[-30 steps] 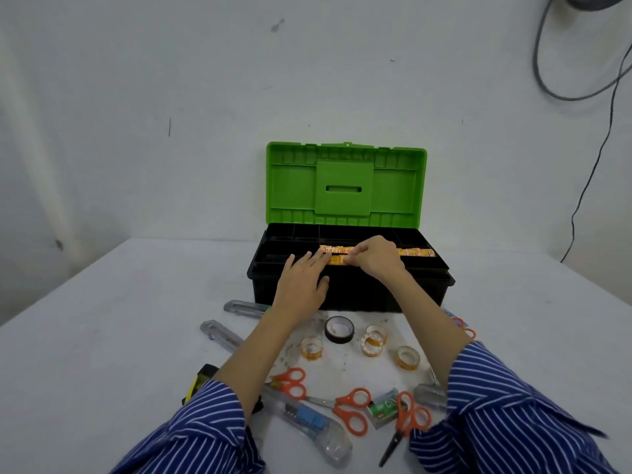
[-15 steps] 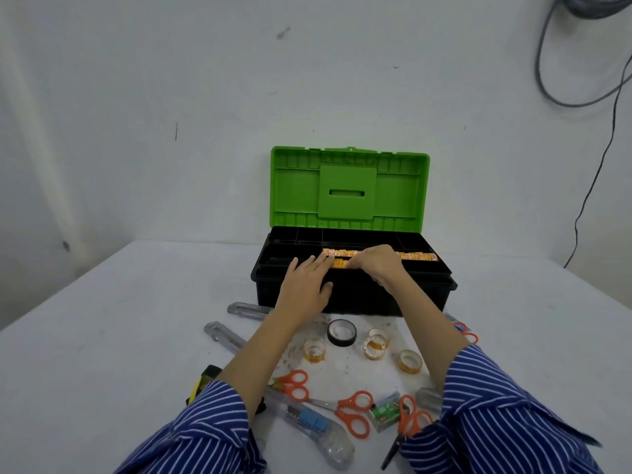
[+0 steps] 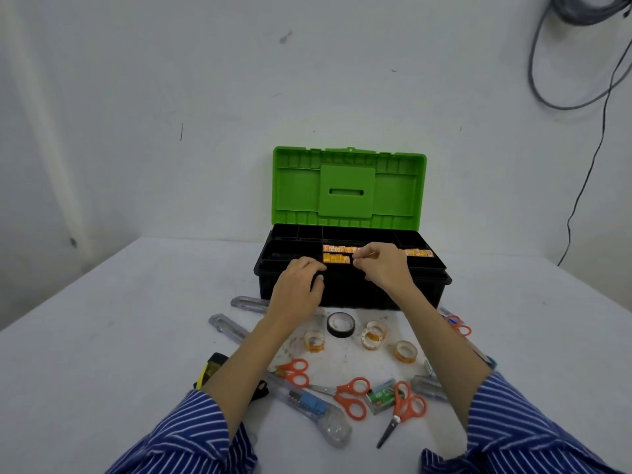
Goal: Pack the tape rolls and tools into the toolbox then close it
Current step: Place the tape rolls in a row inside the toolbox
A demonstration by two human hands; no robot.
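Toolbox (image 3: pixel 352 292) open | my left hand (image 3: pixel 298 288) curled on front rim | right hand (image 3: pixel 384 266) pinching orange tape rolls (image 3: pixel 337 258) in tray

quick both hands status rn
left hand: fingers curled, resting on the toolbox front edge, holding nothing seen
right hand: pinching something small, cannot tell what

We read no text anywhere; print on the small green box (image 3: pixel 381 398) is too blurred for us.

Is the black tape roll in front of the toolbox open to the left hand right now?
Probably yes: the black tape roll lies uncovered on the table, just right of the left hand.
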